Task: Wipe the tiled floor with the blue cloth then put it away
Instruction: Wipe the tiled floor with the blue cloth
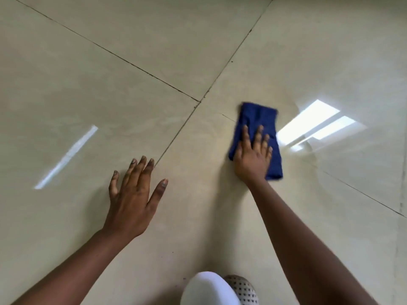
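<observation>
L hand [132, 194] flat, R hand [253, 157] flat, fingers [259, 135] spread

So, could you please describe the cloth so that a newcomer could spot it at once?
Start at the bright window glare on the floor. Just left of it, the cloth lies flat under the right hand. It is folded, oblong and dark blue, the only coloured thing on the beige tiles.

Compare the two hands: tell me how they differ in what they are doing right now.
The right hand presses flat on the blue cloth, while the left hand has nothing under it but bare tiled floor. The right hand reaches further forward on a straighter arm; the left hand sits nearer the body. The left hand's fingers are spread wider, thumb well out. Both are open, palm down, fingers pointing away from the person.
</observation>
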